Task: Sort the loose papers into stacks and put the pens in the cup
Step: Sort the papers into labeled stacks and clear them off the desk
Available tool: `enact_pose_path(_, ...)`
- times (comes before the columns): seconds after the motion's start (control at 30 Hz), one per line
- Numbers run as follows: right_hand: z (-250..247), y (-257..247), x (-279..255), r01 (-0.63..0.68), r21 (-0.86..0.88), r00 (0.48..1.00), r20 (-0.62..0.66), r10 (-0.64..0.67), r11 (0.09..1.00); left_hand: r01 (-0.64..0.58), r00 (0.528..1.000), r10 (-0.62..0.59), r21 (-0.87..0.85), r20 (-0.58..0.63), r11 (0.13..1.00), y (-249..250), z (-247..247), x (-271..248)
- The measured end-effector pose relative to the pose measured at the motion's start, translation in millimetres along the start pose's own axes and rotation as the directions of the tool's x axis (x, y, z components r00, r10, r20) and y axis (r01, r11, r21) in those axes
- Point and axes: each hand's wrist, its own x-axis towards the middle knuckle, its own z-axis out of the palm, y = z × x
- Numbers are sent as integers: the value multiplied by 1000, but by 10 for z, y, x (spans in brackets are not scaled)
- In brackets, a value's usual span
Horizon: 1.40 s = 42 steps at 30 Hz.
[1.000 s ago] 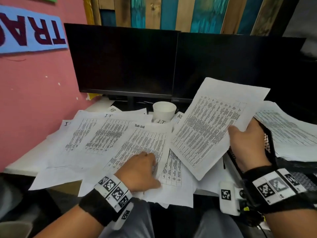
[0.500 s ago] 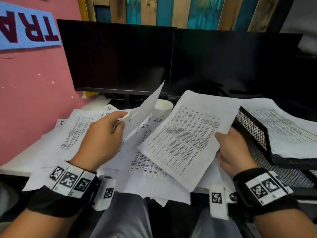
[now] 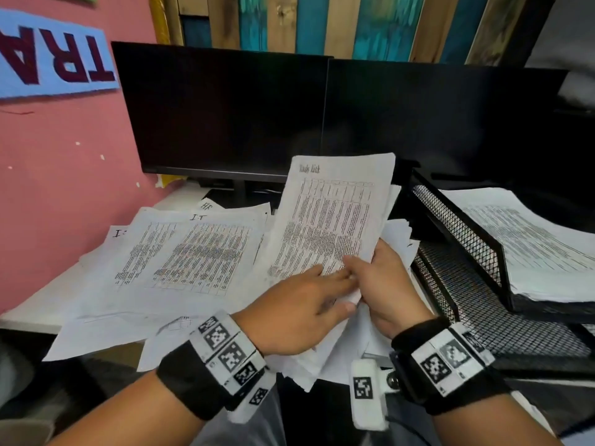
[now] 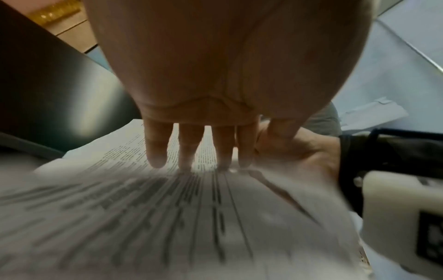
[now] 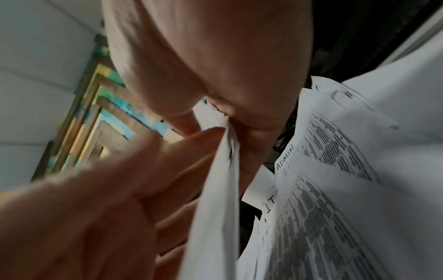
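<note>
My right hand (image 3: 386, 284) grips a sheaf of printed sheets (image 3: 331, 220) by its lower right corner and holds it tilted up over the desk. My left hand (image 3: 306, 297) lies on the sheaf's lower face with straight fingers (image 4: 191, 149) pressing the top sheet (image 4: 167, 217). In the right wrist view the sheaf (image 5: 220, 189) shows edge-on between both hands. Loose printed papers (image 3: 193, 252), some marked "IT", are spread over the white desk (image 3: 35, 304) to the left. The cup is hidden behind the raised sheaf. No pens are visible.
A black mesh tray (image 3: 467, 249) stands at the right with a stack of papers (image 3: 541, 252) on its upper level. Two dark monitors (image 3: 225, 117) stand behind the papers. A pink wall closes the left side.
My left hand lifted a sheet from the desk, carried it right and laid it on the sheaf. My right hand drew the sheaf in from the tray side toward the middle.
</note>
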Motion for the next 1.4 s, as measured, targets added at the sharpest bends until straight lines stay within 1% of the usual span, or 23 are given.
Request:
enact_pose_path(0.03,-12,-12,1,15,-46,999,-30,-17,999,9,1000,-11,-77,-22,997,-36,-27,-8)
enact_pose_path(0.07,-37,-31,4,17,-59,999,-44,-20,998,23,996,-37,-166,-86,986,-85,-73,-23)
enact_pose_path(0.13,-114,-77,30,4,-19,999,-42,-5,1000,83,960,-158,-308,-229,948,-237,-213,-64)
enact_pose_path(0.2,-182,-139,50,-36,86,999,-25,38,996,169,870,-331,-409,-365,897,-454,-366,-90)
enact_pose_path(0.23,-207,-170,55,-53,132,998,-12,55,990,205,819,-419,-483,-391,851,-572,-444,-104)
enact_pose_path(0.27,-216,-204,61,-60,165,998,8,59,984,212,781,-488,-569,-390,795,-681,-509,-124)
enact_pose_path(0.3,-212,-230,70,-63,186,998,30,59,981,197,764,-527,-643,-372,740,-785,-559,-140)
enact_pose_path(0.33,-194,-248,82,-68,199,997,50,59,978,170,771,-541,-710,-337,684,-878,-592,-153)
enact_pose_path(0.37,-168,-250,102,-77,209,996,65,65,975,150,791,-537,-758,-293,635,-908,-621,-168)
enact_pose_path(0.4,-135,-240,129,-90,212,994,77,75,973,138,820,-511,-776,-259,615,-893,-650,-184)
enact_pose_path(0.43,-99,-212,164,-103,209,993,78,88,972,148,831,-498,-766,-247,625,-878,-670,-196)
enact_pose_path(0.47,-65,-185,194,-117,193,992,73,104,974,152,829,-498,-755,-253,638,-865,-675,-203)
enact_pose_path(0.57,-23,-145,238,-178,34,983,-32,179,983,146,766,-546,-736,-339,661,-951,-690,-275)
enact_pose_path(0.63,-96,-114,251,-259,-78,961,-120,249,963,137,705,-598,-754,-382,642,-1079,-724,-356)
enact_pose_path(0.7,-174,-66,272,-352,-101,931,-141,337,930,126,661,-638,-780,-394,613,-1182,-762,-455)
enact_pose_path(0.77,-202,-15,295,-425,-88,899,-154,409,901,106,643,-651,-795,-404,597,-1240,-786,-551)
enact_pose_path(0.83,-180,37,327,-457,-94,885,-150,441,885,84,629,-658,-805,-415,588,-1270,-788,-633)
enact_pose_path(0.93,-92,103,350,-450,-142,891,-133,433,882,101,624,-669,-807,-404,582,-1306,-748,-726)
enact_pose_path(1.07,18,210,386,-422,-288,907,-128,402,860,128,619,-683,-808,-388,575,-1328,-710,-802)
enact_pose_path(1.13,67,237,427,-389,-442,917,-100,386,808,133,615,-688,-809,-385,572,-1344,-704,-828)
enact_pose_path(1.23,150,234,481,-295,-699,931,-59,359,651,126,602,-693,-810,-397,573,-1397,-698,-852)
enact_pose_path(1.3,235,232,501,-262,-782,933,-55,356,565,125,600,-693,-808,-400,575,-1404,-692,-858)
enact_pose_path(1.4,372,246,544,-256,-855,926,-83,368,452,132,606,-685,-798,-405,589,-1407,-675,-856)
